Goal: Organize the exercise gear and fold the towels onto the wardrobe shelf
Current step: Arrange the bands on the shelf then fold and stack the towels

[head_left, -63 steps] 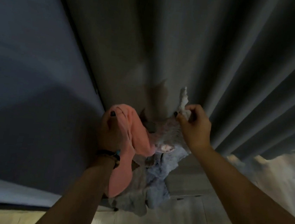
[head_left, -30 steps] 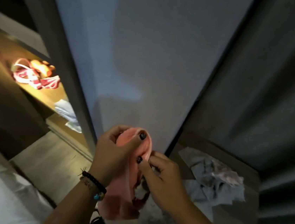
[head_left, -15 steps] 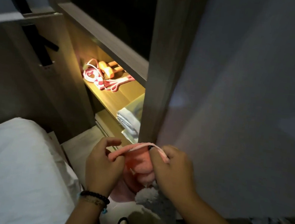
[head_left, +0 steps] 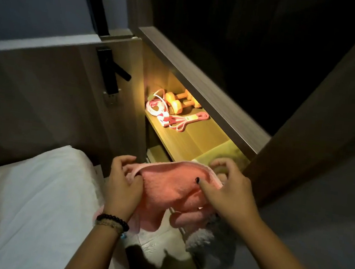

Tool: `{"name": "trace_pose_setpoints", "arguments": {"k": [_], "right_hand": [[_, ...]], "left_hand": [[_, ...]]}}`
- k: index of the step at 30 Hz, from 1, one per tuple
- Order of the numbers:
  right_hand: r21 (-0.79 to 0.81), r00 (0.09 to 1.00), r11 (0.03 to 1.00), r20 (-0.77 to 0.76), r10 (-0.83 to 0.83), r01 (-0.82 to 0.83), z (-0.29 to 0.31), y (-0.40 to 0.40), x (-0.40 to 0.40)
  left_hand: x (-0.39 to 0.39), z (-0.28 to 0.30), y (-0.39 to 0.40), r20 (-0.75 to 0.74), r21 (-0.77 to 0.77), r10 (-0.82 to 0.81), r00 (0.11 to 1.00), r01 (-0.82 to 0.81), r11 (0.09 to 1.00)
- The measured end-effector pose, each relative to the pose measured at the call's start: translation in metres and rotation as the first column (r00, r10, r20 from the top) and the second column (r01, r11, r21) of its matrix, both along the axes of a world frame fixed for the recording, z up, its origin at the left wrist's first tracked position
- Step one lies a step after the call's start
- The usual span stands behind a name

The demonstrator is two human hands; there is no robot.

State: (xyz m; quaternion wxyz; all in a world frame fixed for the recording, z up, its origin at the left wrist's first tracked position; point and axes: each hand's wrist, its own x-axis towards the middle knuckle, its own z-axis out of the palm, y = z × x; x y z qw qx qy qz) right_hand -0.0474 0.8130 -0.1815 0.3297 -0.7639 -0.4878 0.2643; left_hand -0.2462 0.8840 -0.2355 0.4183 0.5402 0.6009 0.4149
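Far left, a white bed (head_left: 32, 195) fills the lower corner, its near edge cut off by the frame. Above it runs a dark wood panel with a black handle (head_left: 110, 71) fixed to it; what it belongs to is hard to say in this gloom.

The left hand (head_left: 122, 185), beaded bracelets (head_left: 111, 222) at the wrist, grasps the left end of a pink towel (head_left: 165, 190), fingers curled over the hem so the tips are buried in the cloth. The towel is held up in the air, just in front of the lit shelf (head_left: 189, 140), its top edge stretched between both hands and its lower part hanging in loose folds. Below it something grey and fluffy (head_left: 200, 238) shows, too dark to name.

On the shelf, toward the back left, lie a pink-and-white skipping rope (head_left: 157, 107), orange dumbbells (head_left: 180, 102) touching it, and a pink band (head_left: 187, 121) trailing rightward. A pale folded cloth (head_left: 220, 154) sits at the shelf's right end, half hidden behind the hand.

The right hand (head_left: 229, 195) pinches the towel's right end, its thumb laid across the front of the cloth, the other fingers curled over the hem behind. Right of that, a wardrobe door (head_left: 318, 128) blocks the rest of the shelf, and the compartment above is black.
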Motion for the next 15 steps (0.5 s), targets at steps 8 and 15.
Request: {"name": "trace_pose_setpoints", "arguments": {"k": [8,15], "right_hand": [[-0.035,0.924,0.924,-0.003,0.382,-0.382,-0.018,0.083,-0.029],[0.066,0.908,0.907,0.075,0.412,-0.417,-0.024,0.178,-0.021]], "left_hand": [[0.003,0.033,0.048,-0.033,0.202,-0.244,0.969,0.245,0.948],[0.003,0.035,0.119,-0.079,0.280,-0.099,0.992,0.118,0.953]]}}
